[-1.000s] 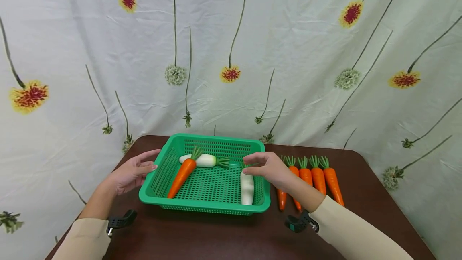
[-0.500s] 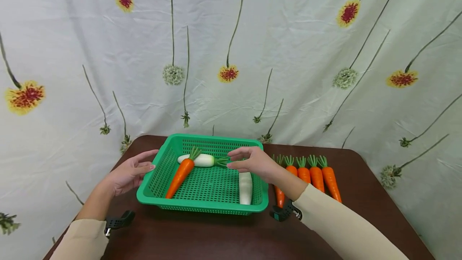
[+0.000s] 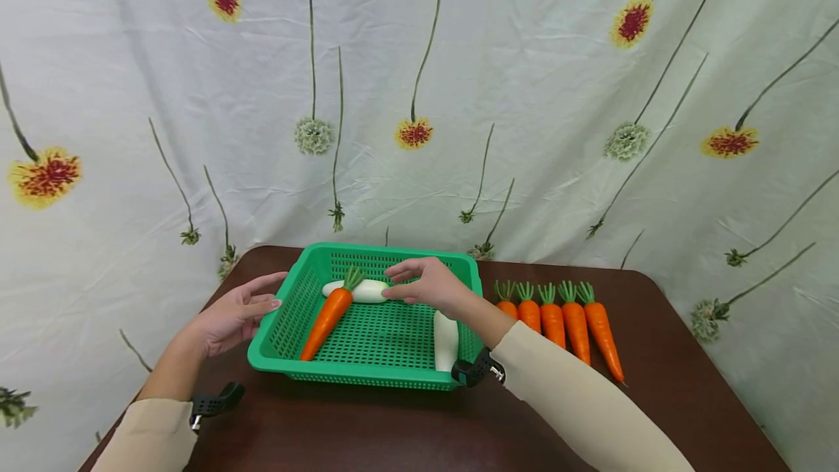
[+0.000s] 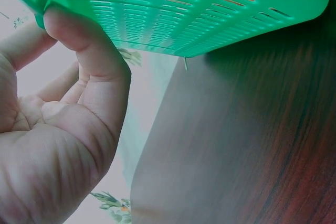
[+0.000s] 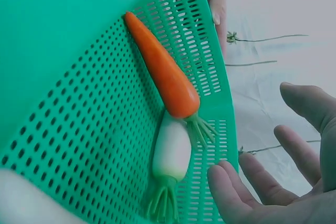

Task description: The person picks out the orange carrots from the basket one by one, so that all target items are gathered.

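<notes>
My left hand is at the left rim of a green plastic basket. Its loosely bent fingers and thumb touch the rim from outside. My right hand is over the basket with its fingers apart and nothing between them. An orange carrot lies slanted in the basket, its top across a white radish. The right hand hides that radish's leaves in the head view. The right wrist view shows the green leaves. Another white radish lies along the basket's right side, its top hidden by the right arm.
Several carrots lie in a row on the dark wooden table, right of the basket; the right forearm covers parts of some. A white flowered cloth hangs behind the table.
My right hand has moved left from above the right-hand radish to near the left radish's leafy end. The left hand has kept its place, and the vegetables lie as before.
</notes>
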Action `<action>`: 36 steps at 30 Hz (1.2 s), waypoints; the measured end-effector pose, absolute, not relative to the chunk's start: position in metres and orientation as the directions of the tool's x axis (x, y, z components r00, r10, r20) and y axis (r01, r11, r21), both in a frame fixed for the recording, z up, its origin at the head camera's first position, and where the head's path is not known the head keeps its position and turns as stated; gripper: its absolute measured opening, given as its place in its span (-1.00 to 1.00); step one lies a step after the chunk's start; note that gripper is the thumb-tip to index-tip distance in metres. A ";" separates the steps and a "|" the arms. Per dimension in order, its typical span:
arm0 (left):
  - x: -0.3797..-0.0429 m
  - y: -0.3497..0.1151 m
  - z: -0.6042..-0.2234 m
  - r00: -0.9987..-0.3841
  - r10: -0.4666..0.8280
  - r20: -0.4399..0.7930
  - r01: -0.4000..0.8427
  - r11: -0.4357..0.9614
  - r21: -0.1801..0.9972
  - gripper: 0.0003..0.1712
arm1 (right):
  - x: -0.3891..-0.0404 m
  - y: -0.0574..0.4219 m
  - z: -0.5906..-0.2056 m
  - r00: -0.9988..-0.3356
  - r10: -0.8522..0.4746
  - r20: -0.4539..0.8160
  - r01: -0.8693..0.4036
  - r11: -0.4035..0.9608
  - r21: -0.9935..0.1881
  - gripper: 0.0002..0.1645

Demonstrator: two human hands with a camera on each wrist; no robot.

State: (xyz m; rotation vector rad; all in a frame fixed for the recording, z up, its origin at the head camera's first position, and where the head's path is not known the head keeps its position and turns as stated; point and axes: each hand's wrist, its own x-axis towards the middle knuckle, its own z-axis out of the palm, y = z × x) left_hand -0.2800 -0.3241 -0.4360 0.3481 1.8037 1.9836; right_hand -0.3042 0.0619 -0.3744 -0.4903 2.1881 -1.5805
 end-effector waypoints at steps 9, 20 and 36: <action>-0.281 -0.324 -0.438 -0.875 0.475 -0.092 -0.135 -0.057 0.989 -0.16 | -0.315 0.037 -0.379 -0.855 -0.497 -0.146 -0.016 0.308 -0.951 -0.57; -0.280 -0.324 -0.439 -0.874 0.477 -0.088 -0.133 -0.063 0.989 -0.16 | -0.325 0.012 -0.383 -0.859 -0.508 -0.067 -0.247 0.526 -0.814 -0.48; -0.282 -0.325 -0.439 -0.874 0.477 -0.091 -0.130 -0.051 0.990 -0.15 | -0.333 -0.015 -0.392 -0.876 -0.472 -0.098 -0.220 0.573 -0.790 -0.52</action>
